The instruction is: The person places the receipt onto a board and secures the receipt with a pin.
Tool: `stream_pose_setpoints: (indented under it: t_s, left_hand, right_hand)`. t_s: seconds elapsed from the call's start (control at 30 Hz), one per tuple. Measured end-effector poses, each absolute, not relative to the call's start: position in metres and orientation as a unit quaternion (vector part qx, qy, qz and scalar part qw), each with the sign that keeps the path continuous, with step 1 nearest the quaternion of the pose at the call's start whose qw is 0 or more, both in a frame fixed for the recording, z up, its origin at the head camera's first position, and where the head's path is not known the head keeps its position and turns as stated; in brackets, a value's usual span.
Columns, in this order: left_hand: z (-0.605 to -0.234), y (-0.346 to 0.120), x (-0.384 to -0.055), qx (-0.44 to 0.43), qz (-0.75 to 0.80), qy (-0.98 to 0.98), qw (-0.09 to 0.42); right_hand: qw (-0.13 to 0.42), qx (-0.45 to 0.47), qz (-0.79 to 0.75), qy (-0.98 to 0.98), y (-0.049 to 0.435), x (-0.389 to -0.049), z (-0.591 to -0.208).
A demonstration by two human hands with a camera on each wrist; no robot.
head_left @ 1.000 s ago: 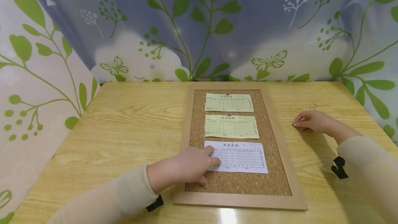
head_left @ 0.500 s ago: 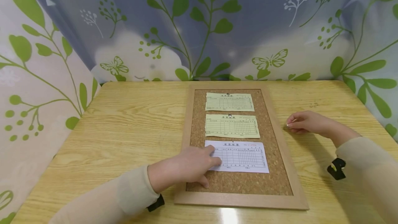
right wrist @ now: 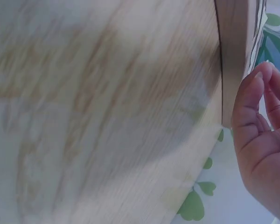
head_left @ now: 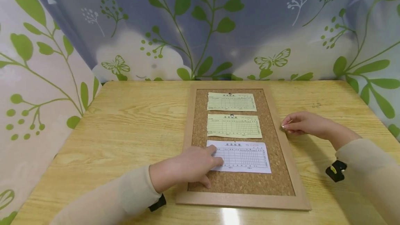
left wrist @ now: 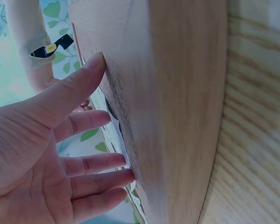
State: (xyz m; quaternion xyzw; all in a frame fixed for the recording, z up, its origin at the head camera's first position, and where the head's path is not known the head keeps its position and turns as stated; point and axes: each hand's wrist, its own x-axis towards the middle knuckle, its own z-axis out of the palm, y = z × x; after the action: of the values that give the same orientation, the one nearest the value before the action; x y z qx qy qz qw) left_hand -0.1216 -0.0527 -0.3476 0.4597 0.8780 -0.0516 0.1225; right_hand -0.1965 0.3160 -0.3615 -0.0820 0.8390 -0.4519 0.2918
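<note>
A white receipt slip (head_left: 245, 159) lies on the lower part of a cork board (head_left: 243, 185). My left hand (head_left: 189, 166) rests on the slip's left side with fingers spread and fairly straight; in the left wrist view the same hand (left wrist: 60, 149) has its fingertips at the board's surface. My right hand (head_left: 307, 123) pinches a small silvery thumbtack (head_left: 283, 126) between thumb and forefinger, close to the board's right frame edge. In the right wrist view, that hand's fingers (right wrist: 251, 95) mostly hide the tack.
Two yellow slips, an upper one (head_left: 231, 103) and a middle one (head_left: 232, 126), hang on the cork under silvery tacks. The board's wooden frame (head_left: 243, 199) lies on a wood-grain table (head_left: 125, 131). A leaf-patterned curtain (head_left: 256, 27) stands behind it.
My right hand has moved left toward the board's frame, carrying the thumbtack. The left hand stays on the white slip.
</note>
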Motion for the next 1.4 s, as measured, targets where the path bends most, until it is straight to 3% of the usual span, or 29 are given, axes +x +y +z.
stream_pose_setpoints:
  t_s: [0.4,1.4]
  left_hand:
    - [-0.348,-0.052,-0.122,0.461,-0.047,0.877,0.126]
    - [-0.347,-0.052,-0.122,0.454,-0.057,0.879,0.136]
  right_hand:
    - [0.285,-0.118,-0.470,0.827,0.289,-0.187,-0.359]
    - [0.334,-0.183,-0.454,0.806,0.221,-0.181,-0.361]
